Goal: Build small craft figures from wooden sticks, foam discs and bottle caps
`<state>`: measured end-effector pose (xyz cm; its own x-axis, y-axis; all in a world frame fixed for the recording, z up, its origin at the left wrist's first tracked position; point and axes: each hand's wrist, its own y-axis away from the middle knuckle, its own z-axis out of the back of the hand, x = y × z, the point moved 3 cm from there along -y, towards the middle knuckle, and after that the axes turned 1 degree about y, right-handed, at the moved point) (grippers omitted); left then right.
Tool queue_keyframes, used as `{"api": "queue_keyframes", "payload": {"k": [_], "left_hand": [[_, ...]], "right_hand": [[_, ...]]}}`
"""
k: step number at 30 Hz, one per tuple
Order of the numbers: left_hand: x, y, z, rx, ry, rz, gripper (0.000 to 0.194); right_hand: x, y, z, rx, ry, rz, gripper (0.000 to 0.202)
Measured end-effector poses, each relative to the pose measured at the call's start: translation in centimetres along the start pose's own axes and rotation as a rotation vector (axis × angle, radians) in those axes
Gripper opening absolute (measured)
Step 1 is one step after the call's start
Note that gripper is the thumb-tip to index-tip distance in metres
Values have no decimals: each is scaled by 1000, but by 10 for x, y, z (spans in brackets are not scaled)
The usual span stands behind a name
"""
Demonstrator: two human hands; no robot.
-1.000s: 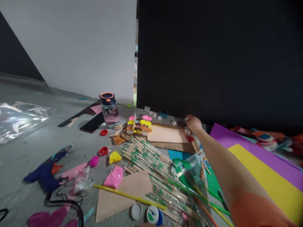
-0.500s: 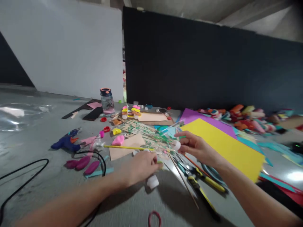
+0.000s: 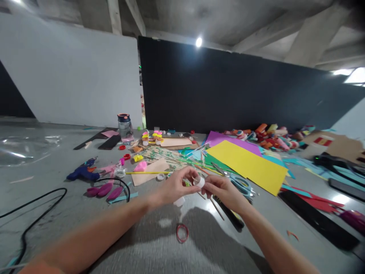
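In the head view a white bottle cap [image 3: 200,182] is held above the table between both hands. My left hand [image 3: 179,182] is closed, thumb and forefinger at the cap's left side. A small yellow-green bit [image 3: 187,183] shows by its fingers; whether it is held I cannot tell. From the right, my right hand [image 3: 224,189] pinches the cap's other side. Under the right hand lie a thin wooden stick [image 3: 218,210] and the black-and-yellow handles of pliers [image 3: 232,217], partly hidden. Below the left hand is a whitish piece [image 3: 179,201], blurred. Nearer me rests a red ring [image 3: 182,233].
Blue-handled scissors [image 3: 242,184] and a yellow sheet [image 3: 248,161] lie to the right. Wrapped sticks [image 3: 162,156] fill the middle. A water bottle [image 3: 125,129] stands at the back left, and a black cable [image 3: 42,196] curls at the left. Dark panels [image 3: 228,87] close off the back.
My right hand has brought the white cap left and nearer me, to my left hand. The left hand has risen off the table to meet it. The camera view has tilted up.
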<state>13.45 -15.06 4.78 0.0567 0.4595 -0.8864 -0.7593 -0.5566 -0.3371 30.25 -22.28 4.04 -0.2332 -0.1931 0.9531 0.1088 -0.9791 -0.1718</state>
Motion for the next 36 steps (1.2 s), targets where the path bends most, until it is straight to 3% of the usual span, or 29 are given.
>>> {"api": "queue_keyframes", "payload": {"k": [4,11,14,16,20,22,28,31,36], "left_hand": [[7,-1,-1,60,34,45,34],[17,0,-4,119,44,137,23],[22,0,-6,109,132,206,25],[23,-1,-7,116,215,252,27],[22,-3,-8,194,354,334,26],[21,-3,-8,242,405,382,27],[22,0,-7,297,524,469,36],[22,0,-6,322,361,476,40],[18,-3,2,155,-148,253,35]], "right_hand": [[-14,1,-4,39,-48,-64,40],[-29,4,-5,58,-101,-127,37],[-28,6,-5,41,14,-71,30],[-25,9,-4,-41,158,9,18],[-18,16,-5,-189,474,187,31],[-16,18,-7,-184,560,212,27],[-11,17,-9,-58,567,171,40],[-7,16,-7,-48,570,183,14],[-7,14,-4,-53,741,218,19]]}}
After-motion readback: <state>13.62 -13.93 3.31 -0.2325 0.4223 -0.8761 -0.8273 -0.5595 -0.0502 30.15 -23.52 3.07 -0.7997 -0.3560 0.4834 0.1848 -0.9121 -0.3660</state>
